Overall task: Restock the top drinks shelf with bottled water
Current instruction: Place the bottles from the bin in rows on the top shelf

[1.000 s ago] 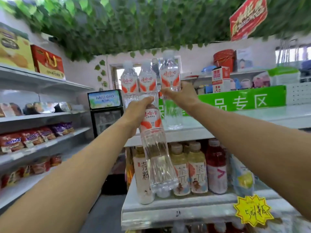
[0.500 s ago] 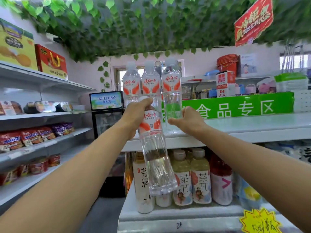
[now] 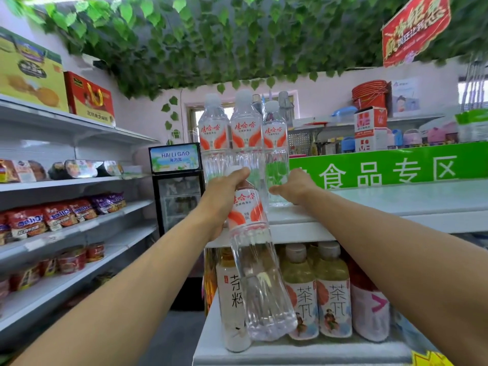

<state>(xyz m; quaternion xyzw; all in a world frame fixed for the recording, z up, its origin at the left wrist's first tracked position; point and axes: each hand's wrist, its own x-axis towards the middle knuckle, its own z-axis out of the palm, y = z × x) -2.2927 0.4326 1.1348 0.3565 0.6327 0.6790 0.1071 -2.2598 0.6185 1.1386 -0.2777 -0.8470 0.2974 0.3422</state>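
Note:
Three clear water bottles with red-and-white labels stand upright in a row on the white top shelf [image 3: 369,204]: left bottle [image 3: 213,136], middle bottle [image 3: 245,133], right bottle [image 3: 275,143]. My left hand [image 3: 224,196] grips the neck of a fourth water bottle [image 3: 253,262], which hangs tilted in front of the shelf edge. My right hand [image 3: 293,188] reaches over the shelf beside the base of the right bottle, thumb pointing toward it; whether it touches is unclear.
Below, the lower shelf [image 3: 303,352] carries tea and red drink bottles [image 3: 332,294]. A green sign [image 3: 390,167] runs behind the top shelf. A small fridge [image 3: 177,186] stands at the left, next to snack shelves [image 3: 66,228]. Leaves hang overhead.
My right hand let go of the third bottle after setting it upright on the shelf, and dropped to its base. The left hand still holds the hanging bottle.

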